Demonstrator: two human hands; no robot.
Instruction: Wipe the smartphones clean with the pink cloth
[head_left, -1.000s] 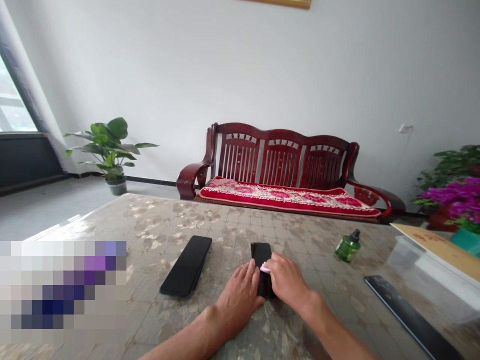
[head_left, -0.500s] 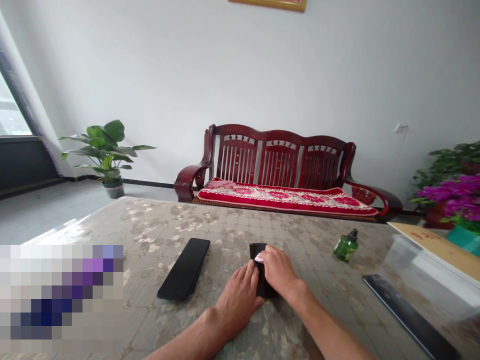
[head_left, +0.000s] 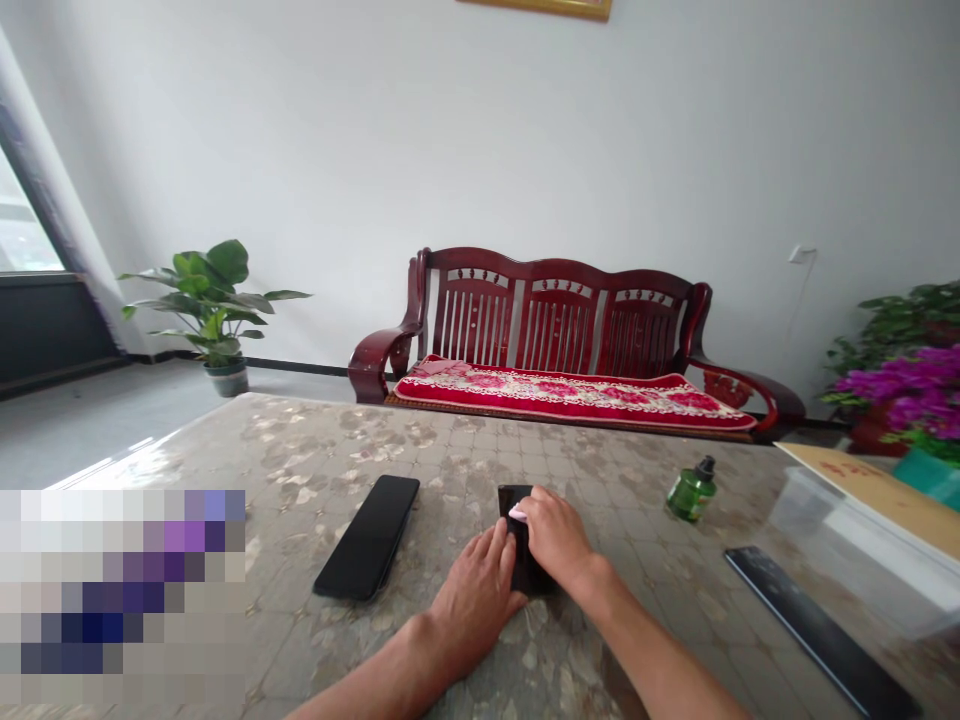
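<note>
A dark, glossy flat object [head_left: 533, 575], possibly a phone, lies on the table between my hands, partly covered by them. My left hand [head_left: 480, 580] rests along its left edge, fingers stretched out and touching it. Pressed against its surface, my right hand [head_left: 555, 530] is closed round a small pale pink piece [head_left: 517, 513], perhaps cloth or a pad; most of that is hidden in the fingers. To the left of my hands a black smartphone [head_left: 367, 540] lies face up.
On the patterned table [head_left: 450, 450] stand a green pump bottle [head_left: 691, 490] and, at the right, a clear plastic box [head_left: 832, 530] with cardboard on top. A long dark bar [head_left: 817, 630] lies before it. A wooden bench [head_left: 559, 320] is beyond; the lower left is pixelated.
</note>
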